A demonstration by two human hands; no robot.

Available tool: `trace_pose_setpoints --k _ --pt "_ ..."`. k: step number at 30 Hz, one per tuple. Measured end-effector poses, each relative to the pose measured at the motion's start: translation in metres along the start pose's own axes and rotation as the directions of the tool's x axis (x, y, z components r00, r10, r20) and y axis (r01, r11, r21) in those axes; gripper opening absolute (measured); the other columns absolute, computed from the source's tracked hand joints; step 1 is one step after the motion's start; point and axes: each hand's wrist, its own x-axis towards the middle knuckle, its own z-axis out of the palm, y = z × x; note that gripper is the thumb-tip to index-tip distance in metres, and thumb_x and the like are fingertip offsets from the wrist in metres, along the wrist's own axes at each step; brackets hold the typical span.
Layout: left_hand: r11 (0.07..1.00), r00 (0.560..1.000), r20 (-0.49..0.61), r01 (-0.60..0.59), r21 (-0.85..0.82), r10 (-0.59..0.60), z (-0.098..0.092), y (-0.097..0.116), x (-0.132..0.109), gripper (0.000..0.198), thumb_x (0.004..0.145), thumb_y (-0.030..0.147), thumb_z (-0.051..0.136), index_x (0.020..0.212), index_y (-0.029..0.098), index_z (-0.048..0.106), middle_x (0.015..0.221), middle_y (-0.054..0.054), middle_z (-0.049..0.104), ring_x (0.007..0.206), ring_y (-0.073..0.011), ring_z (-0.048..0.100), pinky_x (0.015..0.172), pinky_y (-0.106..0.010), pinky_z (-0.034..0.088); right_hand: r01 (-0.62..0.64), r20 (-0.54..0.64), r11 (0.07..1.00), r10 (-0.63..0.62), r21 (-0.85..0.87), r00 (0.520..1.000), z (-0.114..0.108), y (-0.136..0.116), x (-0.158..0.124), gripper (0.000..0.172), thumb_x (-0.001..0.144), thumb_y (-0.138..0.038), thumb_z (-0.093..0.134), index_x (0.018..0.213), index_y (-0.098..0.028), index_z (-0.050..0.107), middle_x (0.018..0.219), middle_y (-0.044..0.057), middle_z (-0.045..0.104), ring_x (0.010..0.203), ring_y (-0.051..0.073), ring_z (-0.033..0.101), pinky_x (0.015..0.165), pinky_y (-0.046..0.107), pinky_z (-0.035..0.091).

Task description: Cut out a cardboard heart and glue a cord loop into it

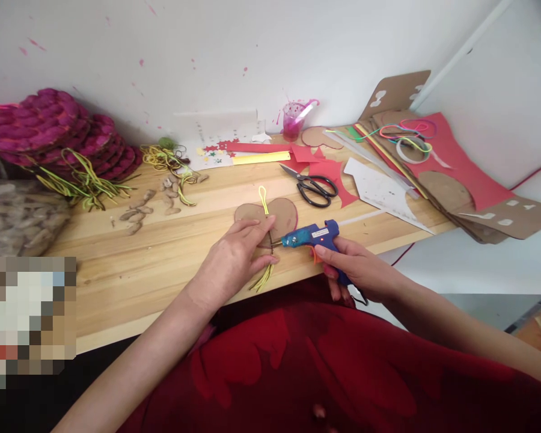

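A brown cardboard heart (284, 215) with a dark edge lies near the table's front. Along its middle runs a cord with a yellow loop (263, 199) at the top and a yellow-green tassel (264, 278) below. My left hand (232, 258) presses the cord down on the heart, forefinger near the loop and thumb near the tassel. My right hand (365, 264) is wrapped round the handle of a blue hot glue gun (315, 234), a finger at its orange trigger. The gun's nozzle meets the cord between my left thumb and forefinger; exact contact is hard to tell.
Black-handled scissors (316, 187) and red paper scraps (329, 171) lie behind the heart. A cup of pink paint (294, 123) stands at the wall. Peanuts (137, 210) and magenta braided pieces (49, 123) are on the left; cardboard sheets (523, 219) and tape (412, 150) on the right.
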Motion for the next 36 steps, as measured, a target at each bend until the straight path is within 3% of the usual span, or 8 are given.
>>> trace_pose_setpoints --k 5,9,16,21,30,36 --pt "1.0 1.0 0.003 0.002 -0.013 -0.002 0.001 0.001 0.0 0.072 0.087 0.032 0.072 0.15 0.023 0.04 0.124 -0.011 0.067 0.127 -0.0271 0.055 0.104 -0.045 0.05 0.044 -0.009 0.998 -0.043 0.04 0.999 0.0 -0.002 0.003 0.038 0.089 -0.055 0.063 0.092 -0.021 0.045 0.06 -0.009 0.051 0.039 0.011 0.06 0.032 0.018 0.04" --pt "1.0 1.0 0.003 0.008 0.003 -0.008 0.0 0.001 0.0 0.071 0.085 0.033 0.073 0.148 0.021 0.043 0.124 -0.011 0.067 0.127 -0.027 0.055 0.105 -0.044 0.049 0.011 0.029 1.0 -0.011 0.003 1.0 -0.002 -0.001 -0.001 0.042 0.088 -0.058 0.062 0.086 -0.021 0.043 0.058 -0.009 0.052 0.036 0.01 0.057 0.031 0.018 0.04" --pt "1.0 1.0 0.002 0.005 -0.019 -0.005 0.001 -0.001 0.0 0.074 0.086 0.032 0.073 0.151 0.023 0.039 0.123 -0.011 0.068 0.127 -0.0275 0.054 0.104 -0.046 0.05 0.03 -0.038 0.999 -0.029 0.027 0.999 0.0 -0.005 0.003 0.035 0.09 -0.051 0.063 0.092 -0.021 0.046 0.06 -0.009 0.052 0.039 0.01 0.06 0.032 0.018 0.04" --pt "1.0 1.0 0.011 0.01 -0.009 -0.01 0.002 -0.001 -0.001 0.072 0.086 0.033 0.073 0.149 0.02 0.041 0.125 -0.012 0.067 0.129 -0.0265 0.052 0.106 -0.043 0.049 0.006 0.014 1.0 -0.007 0.009 1.0 -0.002 -0.003 -0.001 0.038 0.09 -0.054 0.061 0.087 -0.021 0.044 0.058 -0.009 0.052 0.035 0.009 0.057 0.03 0.018 0.039" --pt "0.999 1.0 0.005 0.008 -0.032 -0.008 0.003 -0.001 0.0 0.075 0.086 0.032 0.074 0.151 0.025 0.038 0.123 -0.01 0.068 0.128 -0.0271 0.053 0.103 -0.045 0.05 0.02 -0.024 0.999 -0.019 0.046 1.0 0.002 -0.002 0.002 0.037 0.089 -0.054 0.063 0.09 -0.022 0.045 0.06 -0.009 0.052 0.038 0.01 0.059 0.03 0.018 0.039" --pt "1.0 1.0 0.006 0.012 -0.008 -0.012 0.001 -0.001 0.0 0.072 0.085 0.032 0.074 0.149 0.022 0.042 0.124 -0.011 0.067 0.128 -0.0269 0.053 0.105 -0.044 0.05 -0.021 0.007 0.998 0.021 -0.055 1.0 -0.005 0.006 -0.003 0.042 0.09 -0.061 0.057 0.084 -0.021 0.043 0.057 -0.008 0.052 0.036 0.01 0.056 0.031 0.018 0.038"
